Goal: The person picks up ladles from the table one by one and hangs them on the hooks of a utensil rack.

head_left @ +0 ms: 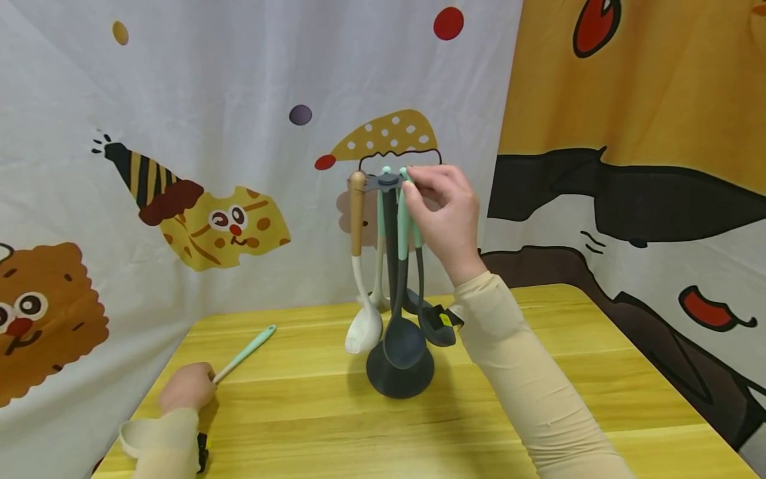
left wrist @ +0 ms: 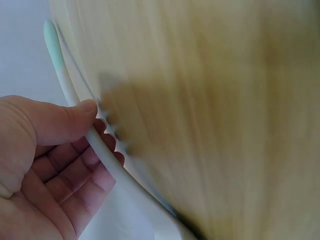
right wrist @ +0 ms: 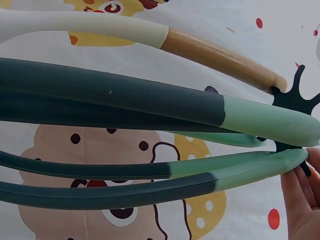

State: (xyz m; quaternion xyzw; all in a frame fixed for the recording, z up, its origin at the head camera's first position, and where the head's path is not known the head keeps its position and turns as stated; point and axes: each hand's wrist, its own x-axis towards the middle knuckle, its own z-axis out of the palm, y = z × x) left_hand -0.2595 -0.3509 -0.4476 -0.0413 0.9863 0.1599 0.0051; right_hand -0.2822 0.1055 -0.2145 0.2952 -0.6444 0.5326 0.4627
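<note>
My left hand (head_left: 188, 387) is low over the left side of the table, thumb and fingers around the pale shaft of a white ladle with a mint handle end (head_left: 257, 342). Its rounded white head (head_left: 133, 436) shows beside the sleeve. In the left wrist view the thumb presses on the shaft (left wrist: 104, 152). My right hand (head_left: 445, 209) is at the top of a dark utensil stand (head_left: 399, 379), pinching the mint handle end of a black ladle (head_left: 403, 342) at the hooks. Its fingers (right wrist: 295, 192) are partly cut off in the right wrist view.
Other utensils hang around the stand: a white one with a wooden handle (head_left: 356, 219), and black and pale ones with mint handles. The stand's round base rests on the wood-grain table (head_left: 299, 412). A printed cartoon curtain (head_left: 239, 80) hangs behind the table.
</note>
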